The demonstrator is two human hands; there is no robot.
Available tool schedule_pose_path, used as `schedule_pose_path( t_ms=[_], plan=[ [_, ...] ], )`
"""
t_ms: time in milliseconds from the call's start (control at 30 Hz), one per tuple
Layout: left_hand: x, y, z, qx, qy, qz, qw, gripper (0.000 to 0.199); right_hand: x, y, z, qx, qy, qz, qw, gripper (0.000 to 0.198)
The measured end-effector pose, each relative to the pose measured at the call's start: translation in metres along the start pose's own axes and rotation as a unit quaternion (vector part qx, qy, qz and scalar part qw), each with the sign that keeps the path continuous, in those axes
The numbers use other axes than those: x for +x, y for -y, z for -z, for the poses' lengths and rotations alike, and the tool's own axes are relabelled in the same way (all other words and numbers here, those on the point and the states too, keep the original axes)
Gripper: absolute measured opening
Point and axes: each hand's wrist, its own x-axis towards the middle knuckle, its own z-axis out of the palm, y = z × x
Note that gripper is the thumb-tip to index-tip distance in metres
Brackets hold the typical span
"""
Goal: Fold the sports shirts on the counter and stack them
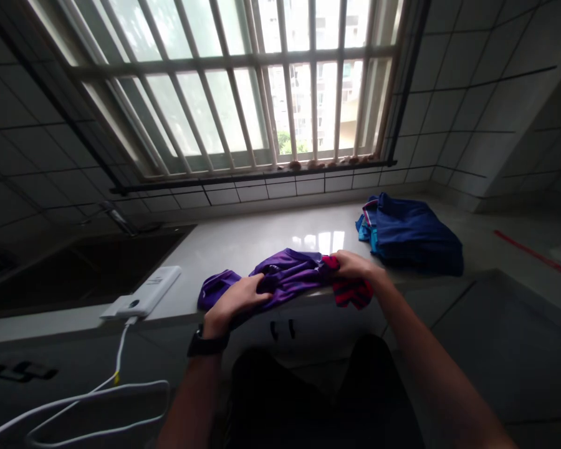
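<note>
A crumpled purple jersey (292,271) with small light marks lies along the front edge of the counter. My left hand (240,296), a dark band on its wrist, presses into the jersey's left half with thumb and fingers closed on the fabric. At the other end, my right hand (353,265) grips a red-and-dark striped cloth (353,293), which hangs over the edge. Whether the striped part belongs to the purple jersey or is a separate garment, I cannot tell. Folds of cloth hide some fingertips of both hands.
Folded dark blue clothing (416,234) lies on the counter (262,227) at the right. On the left, a white power strip (152,290) with a cable (120,352) sits beside a dark sink (84,262) and faucet (116,218). Behind stands a barred window (243,87).
</note>
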Motion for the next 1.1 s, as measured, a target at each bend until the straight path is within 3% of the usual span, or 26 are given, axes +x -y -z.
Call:
schedule_pose_path(
  t_ms=[67,100,133,233,267,300,367,433,600,700,767,833,867,933,1000,1033,1100],
  plan=[
    [-0.012,-0.006,0.01,-0.019,0.11,-0.047,0.993,0.037,-0.001,0.004,0.0,0.005,0.013,0.036,0.999,0.015],
    [-0.015,-0.009,0.014,-0.027,0.127,-0.053,0.99,0.04,-0.001,0.008,0.0,0.014,0.014,0.062,0.998,0.012],
    [-0.015,-0.012,0.016,-0.04,0.1,-0.053,0.993,0.042,0.0,0.015,0.0,0.031,0.013,0.092,0.995,0.008],
    [-0.003,-0.016,0.009,-0.085,-0.08,-0.065,0.991,0.064,0.001,0.038,0.002,0.115,0.014,0.175,0.978,0.012],
    [0.004,-0.017,0.004,-0.105,-0.098,-0.086,0.986,0.075,0.001,0.046,0.003,0.145,0.012,0.193,0.97,0.015],
    [0.01,-0.017,-0.002,-0.128,-0.084,-0.111,0.982,0.077,0.001,0.052,0.003,0.17,0.006,0.205,0.964,0.018],
    [0.02,-0.016,-0.009,-0.176,-0.014,-0.149,0.973,0.06,0.0,0.062,0.007,0.201,-0.027,0.215,0.955,0.021],
    [0.023,-0.016,-0.008,-0.222,0.004,-0.145,0.964,0.044,-0.001,0.064,0.014,0.208,-0.087,0.206,0.952,0.024],
    [0.012,-0.015,0.033,-0.294,-0.102,-0.056,0.949,0.045,0.001,0.047,0.055,0.141,-0.269,0.098,0.948,0.028],
    [0.007,-0.019,0.056,-0.326,-0.129,-0.055,0.935,0.046,0.0,0.042,0.078,-0.02,-0.284,0.003,0.959,0.022],
    [0.008,-0.026,0.063,-0.34,-0.161,-0.074,0.924,0.046,-0.003,0.049,0.079,-0.131,-0.294,-0.022,0.946,0.025],
    [0.011,-0.037,0.063,-0.346,-0.174,-0.106,0.916,0.044,-0.004,0.059,0.065,-0.179,-0.264,0.03,0.947,0.04],
    [0.012,-0.044,0.061,-0.347,-0.171,-0.122,0.914,0.042,-0.004,0.064,0.054,-0.178,-0.211,0.075,0.958,0.05],
    [0.014,-0.057,0.058,-0.346,-0.168,-0.148,0.911,0.037,-0.002,0.071,0.028,-0.157,-0.041,0.133,0.978,0.062],
    [0.015,-0.064,0.059,-0.327,-0.185,-0.159,0.913,0.034,0.0,0.07,0.006,-0.155,0.107,0.112,0.976,0.055],
    [0.016,-0.064,0.061,-0.311,-0.202,-0.158,0.915,0.033,0.002,0.067,0.0,-0.165,0.14,0.088,0.973,0.044],
    [0.015,-0.057,0.069,-0.266,-0.228,-0.142,0.926,0.036,0.005,0.06,-0.002,-0.186,0.103,0.051,0.976,0.026]
  ],
)
